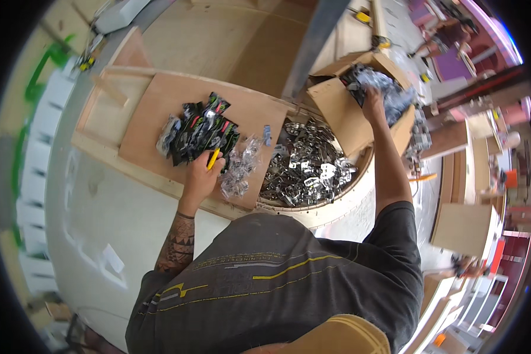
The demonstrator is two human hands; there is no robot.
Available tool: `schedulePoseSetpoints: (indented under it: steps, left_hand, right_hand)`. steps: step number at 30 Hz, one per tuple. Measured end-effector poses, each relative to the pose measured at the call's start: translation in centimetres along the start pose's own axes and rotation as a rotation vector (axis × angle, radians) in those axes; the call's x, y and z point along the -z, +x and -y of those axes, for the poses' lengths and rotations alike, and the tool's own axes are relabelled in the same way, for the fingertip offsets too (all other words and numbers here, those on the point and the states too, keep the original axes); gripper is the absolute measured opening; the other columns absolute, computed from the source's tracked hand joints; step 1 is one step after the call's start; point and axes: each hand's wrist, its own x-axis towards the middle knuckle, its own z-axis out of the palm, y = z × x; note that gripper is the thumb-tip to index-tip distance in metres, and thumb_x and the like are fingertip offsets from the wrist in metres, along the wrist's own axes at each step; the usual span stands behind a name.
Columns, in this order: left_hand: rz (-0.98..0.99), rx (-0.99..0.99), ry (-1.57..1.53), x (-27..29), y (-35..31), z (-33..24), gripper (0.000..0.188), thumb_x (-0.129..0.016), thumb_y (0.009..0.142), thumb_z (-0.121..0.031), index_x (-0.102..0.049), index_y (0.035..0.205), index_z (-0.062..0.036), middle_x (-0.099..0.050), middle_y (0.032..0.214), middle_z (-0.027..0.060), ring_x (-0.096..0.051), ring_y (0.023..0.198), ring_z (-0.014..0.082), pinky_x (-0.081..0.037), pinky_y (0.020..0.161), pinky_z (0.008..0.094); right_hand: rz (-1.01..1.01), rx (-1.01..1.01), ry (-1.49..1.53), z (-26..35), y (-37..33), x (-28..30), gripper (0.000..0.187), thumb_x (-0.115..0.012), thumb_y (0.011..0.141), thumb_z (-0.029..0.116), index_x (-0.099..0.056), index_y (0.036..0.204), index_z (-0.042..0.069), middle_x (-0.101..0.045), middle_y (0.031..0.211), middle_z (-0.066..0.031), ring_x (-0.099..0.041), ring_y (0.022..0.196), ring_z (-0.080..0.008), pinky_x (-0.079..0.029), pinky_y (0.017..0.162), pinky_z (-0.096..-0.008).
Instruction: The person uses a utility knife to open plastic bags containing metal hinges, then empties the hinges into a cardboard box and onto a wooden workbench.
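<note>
My left hand [200, 180] is closed on a slim yellow tool [213, 158], its kind not clear. It rests beside a pile of black plastic packets [197, 131] with green and pink marks, on a brown wooden panel [144, 127]. Crumpled clear plastic bags [241, 165] lie just right of that hand. My right hand [371, 105] reaches into an open cardboard box [339, 109], against dark and clear plastic bags [386, 88]; its fingers are mostly hidden there. Between the hands, a heap of shiny metal hardware pieces [307, 168] fills a rounded wooden recess.
A small blue piece [267, 135] lies on the panel. Beyond it stands a dark upright post [315, 47]. Wooden framing [94, 127] runs along the left. Another person [451, 36] is far off at upper right, near wooden cabinets [463, 227].
</note>
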Motion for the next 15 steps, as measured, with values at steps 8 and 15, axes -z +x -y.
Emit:
schedulePoseSetpoints:
  steps: [8,15]
  left_hand:
    - [-0.169,0.219,-0.018,5.5,-3.0,0.2,0.027,-0.070,0.100,-0.022,-0.070,0.113,0.0016,-0.077,0.097,0.0172,-0.075,0.090,0.0281,-0.057,0.079,0.0359]
    - [-0.449,0.284,0.262,7.3,1.6,5.8,0.039,-0.077,0.093,-0.025,-0.067,0.119,0.0015,-0.073,0.105,0.0226,-0.072,0.097,0.0337,-0.056,0.083,0.0421]
  right_hand:
    - [0.577,-0.349,0.674,-6.1,5.3,-10.1,0.054,-0.045,0.107,0.038,-0.067,0.134,-0.003,-0.071,0.127,-0.0179,-0.067,0.112,-0.0249,-0.050,0.099,-0.0369]
    - [0.606,-0.178,0.475,-5.8,7.1,-11.4,0.037,-0.063,0.098,0.033,-0.077,0.121,0.007,-0.076,0.112,-0.0241,-0.074,0.101,-0.0358,-0.056,0.089,-0.0428]
